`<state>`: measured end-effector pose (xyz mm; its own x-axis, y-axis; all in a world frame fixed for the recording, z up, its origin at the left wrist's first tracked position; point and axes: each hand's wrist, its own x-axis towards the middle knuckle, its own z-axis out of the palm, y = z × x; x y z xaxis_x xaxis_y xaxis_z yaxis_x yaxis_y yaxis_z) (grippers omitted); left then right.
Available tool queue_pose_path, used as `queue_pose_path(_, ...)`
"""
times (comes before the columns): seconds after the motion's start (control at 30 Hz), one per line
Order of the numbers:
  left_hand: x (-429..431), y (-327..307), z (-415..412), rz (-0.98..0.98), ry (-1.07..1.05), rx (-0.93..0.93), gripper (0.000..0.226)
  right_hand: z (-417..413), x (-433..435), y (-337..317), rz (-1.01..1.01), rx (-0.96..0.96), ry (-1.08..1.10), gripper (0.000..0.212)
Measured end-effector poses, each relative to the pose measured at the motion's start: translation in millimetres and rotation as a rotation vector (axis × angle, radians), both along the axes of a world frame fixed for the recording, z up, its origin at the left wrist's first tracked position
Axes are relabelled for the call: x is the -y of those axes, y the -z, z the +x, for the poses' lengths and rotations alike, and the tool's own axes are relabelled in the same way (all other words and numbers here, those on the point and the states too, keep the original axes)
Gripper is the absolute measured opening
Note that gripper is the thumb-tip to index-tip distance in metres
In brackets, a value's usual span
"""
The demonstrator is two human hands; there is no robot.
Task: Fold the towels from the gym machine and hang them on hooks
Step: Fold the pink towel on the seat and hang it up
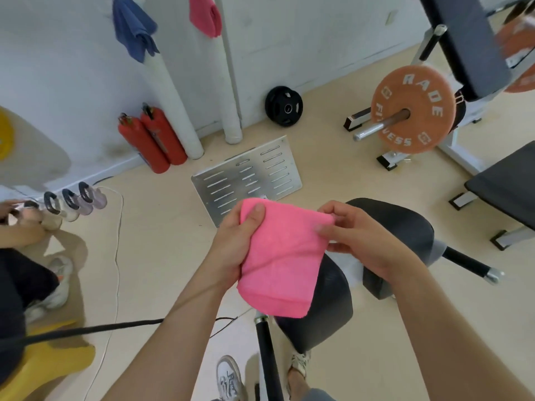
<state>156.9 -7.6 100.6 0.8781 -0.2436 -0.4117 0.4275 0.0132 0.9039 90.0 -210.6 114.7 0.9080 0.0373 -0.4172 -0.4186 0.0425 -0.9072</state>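
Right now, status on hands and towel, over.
Left hand and right hand both grip pink towel, folded, in the air. Blue towel and second pink towel hang on wall. Metal plate lies on floor ahead.

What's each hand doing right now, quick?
Left hand: grips the left edge of the folded pink towel, thumb on top.
Right hand: pinches the towel's upper right corner.
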Motion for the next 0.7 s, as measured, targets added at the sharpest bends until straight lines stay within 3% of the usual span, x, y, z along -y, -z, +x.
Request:
queue_pose_path(0.1, -28.9, -14.2, -0.7, -0.016, -0.085, 0.070, 0.012, 1.5, -37.7, -9.7, 0.130, 0.036, 0.055, 0.020)
queue_pose_path(0.27, -101.0, -10.4, -3.7, 0.181, -0.148, 0.369, 0.009, -2.7, -116.1, -20.8, 0.162, 0.160, 0.229, 0.032)
queue_pose_path(0.4, -165.1, -10.0, -2.4, 0.218, -0.201, 0.500, 0.013, -7.5, -181.6, -33.5, 0.076, 0.253, 0.284, 0.041)
queue_pose_path(0.57, -224.9, -24.5, 6.1, 0.293, -0.157, 0.407, 0.027, -0.2, -241.9, -60.5, -0.109, 0.306, 0.319, 0.043)
queue_pose_path(0.7, -248.3, -65.2, 5.8, 0.357, -0.099, 0.661, 0.035, 13.8, -268.9, -86.3, -0.277, 0.362, 0.259, 0.045)
